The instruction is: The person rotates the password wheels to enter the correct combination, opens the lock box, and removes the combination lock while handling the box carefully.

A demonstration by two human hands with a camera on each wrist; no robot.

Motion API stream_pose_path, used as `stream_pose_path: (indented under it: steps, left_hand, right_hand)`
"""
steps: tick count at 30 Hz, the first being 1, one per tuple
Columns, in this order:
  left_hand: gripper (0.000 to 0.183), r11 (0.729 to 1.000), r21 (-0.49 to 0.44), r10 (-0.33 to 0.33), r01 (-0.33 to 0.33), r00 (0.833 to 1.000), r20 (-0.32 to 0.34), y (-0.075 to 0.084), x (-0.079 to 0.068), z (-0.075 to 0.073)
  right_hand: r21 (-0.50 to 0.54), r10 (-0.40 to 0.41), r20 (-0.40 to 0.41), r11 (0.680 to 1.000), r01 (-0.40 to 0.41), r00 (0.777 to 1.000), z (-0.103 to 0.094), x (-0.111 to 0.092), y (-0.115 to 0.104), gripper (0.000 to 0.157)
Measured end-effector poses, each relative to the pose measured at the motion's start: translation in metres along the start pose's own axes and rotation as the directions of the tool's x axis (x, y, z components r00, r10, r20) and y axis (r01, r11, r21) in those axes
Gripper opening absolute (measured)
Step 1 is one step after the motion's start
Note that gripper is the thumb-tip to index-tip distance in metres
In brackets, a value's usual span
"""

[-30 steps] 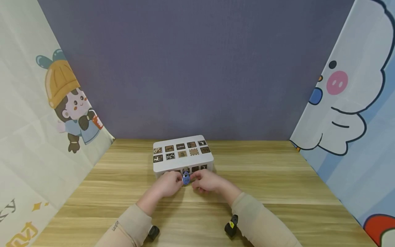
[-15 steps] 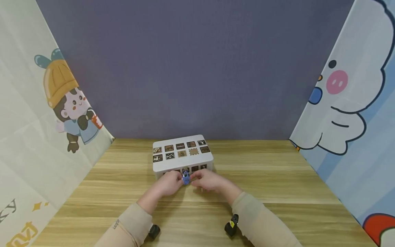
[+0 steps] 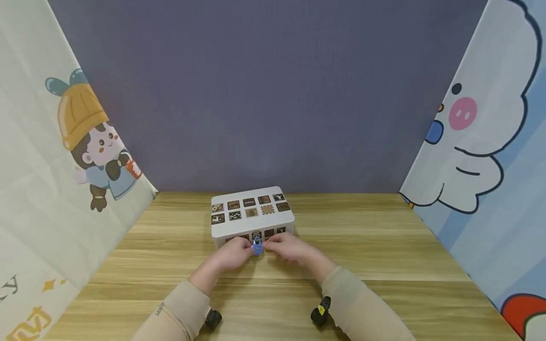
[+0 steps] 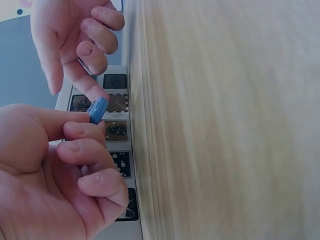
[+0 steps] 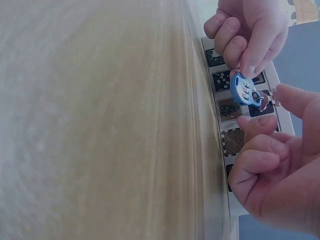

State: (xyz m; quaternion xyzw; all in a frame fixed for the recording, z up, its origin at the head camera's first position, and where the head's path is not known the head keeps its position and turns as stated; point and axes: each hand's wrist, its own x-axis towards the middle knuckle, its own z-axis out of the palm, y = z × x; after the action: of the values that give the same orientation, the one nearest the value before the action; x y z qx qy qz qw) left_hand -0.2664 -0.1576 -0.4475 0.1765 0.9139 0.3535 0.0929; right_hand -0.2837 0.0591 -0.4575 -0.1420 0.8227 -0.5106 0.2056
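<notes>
A blue combination padlock [image 3: 257, 246] hangs by its shackle at the metal clasp [image 5: 273, 96] on the front of a white box [image 3: 251, 226] with brown and black picture squares. My left hand [image 3: 233, 253] pinches one side of the padlock [image 4: 98, 110] between thumb and index finger, its other fingers curled. On the opposite side is my right hand [image 3: 288, 247], holding nothing. In the right wrist view, the right hand [image 5: 280, 165] has its thumb by the clasp and its index fingertip just beside the padlock [image 5: 244, 90]; the dial numbers face this camera.
The box stands on a wood-grain table [image 3: 362, 255], near a dark grey-blue back panel [image 3: 273, 94]. Cartoon-printed cloths flank the table, one on the left [image 3: 34, 142] and one on the right [image 3: 490, 180]. A black wrist camera hangs by each beige sleeve.
My right hand's fingers have drawn closer together beside the padlock, and the padlock's face has turned slightly. My left hand keeps its pinch, and the box stays in place.
</notes>
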Motion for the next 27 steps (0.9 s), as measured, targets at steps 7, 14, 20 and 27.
stream_pose_path:
  steps: [7, 14, 20, 27]
  left_hand:
    - [0.033, 0.999, -0.052, 0.002, -0.001, 1.0, 0.01, -0.001, 0.0, 0.002]
    - [0.035, 0.992, -0.119, -0.035, 0.037, 0.999, 0.022, -0.003, 0.0, 0.004]
    - [0.031, 0.965, -0.252, -0.065, 0.078, 0.996, 0.062, -0.001, -0.003, 0.004]
    - [0.026, 0.899, -0.416, -0.09, 0.135, 0.988, 0.126, -0.005, -0.001, 0.006]
  right_hand:
    - [0.092, 0.034, -0.059, 0.995, -0.028, 0.998, -0.002, -0.002, -0.001, 0.045]
    - [0.337, 0.092, -0.056, 0.939, -0.068, 0.994, 0.001, -0.004, -0.001, 0.048]
    - [0.473, 0.15, -0.055, 0.874, -0.106, 0.987, 0.007, -0.001, 0.0, 0.05]
    - [0.613, 0.203, -0.045, 0.779, -0.133, 0.978, 0.015, 0.002, 0.0, 0.045]
